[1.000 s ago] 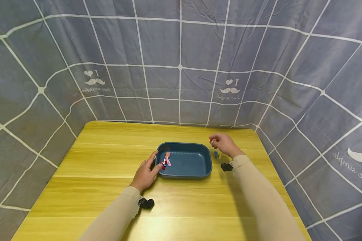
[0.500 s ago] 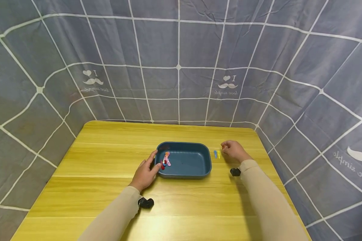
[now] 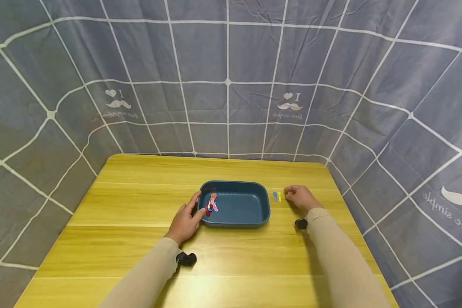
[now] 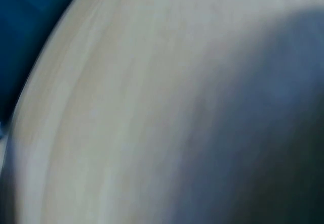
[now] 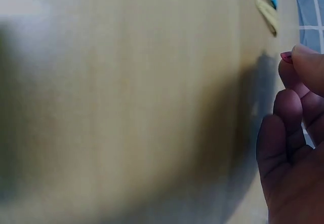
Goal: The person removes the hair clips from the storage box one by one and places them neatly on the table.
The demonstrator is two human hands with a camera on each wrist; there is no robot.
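the left hand [image 3: 185, 222] rests on the left end of the bin [image 3: 238, 209], its grip wide: the thumb reaches over the rim near the front corner, and the fingers lie well apart from it along the outside. the right hand [image 3: 301, 198] has a narrow grip, thumb and finger pinching a small red clip [image 5: 286, 57] to the right of the bin; whether the clip touches the table [image 3: 138, 244] cannot be told. just beside it on the table lie a yellow clip [image 3: 279, 196] and then a blue clip [image 3: 275, 196], side by side, between the right hand and the bin. inside the bin, near its left wall, sits a loose pile [image 3: 214, 205] of pink, orange and red clips. behind the table hangs a grey curtain [image 3: 200, 51] with white lines.
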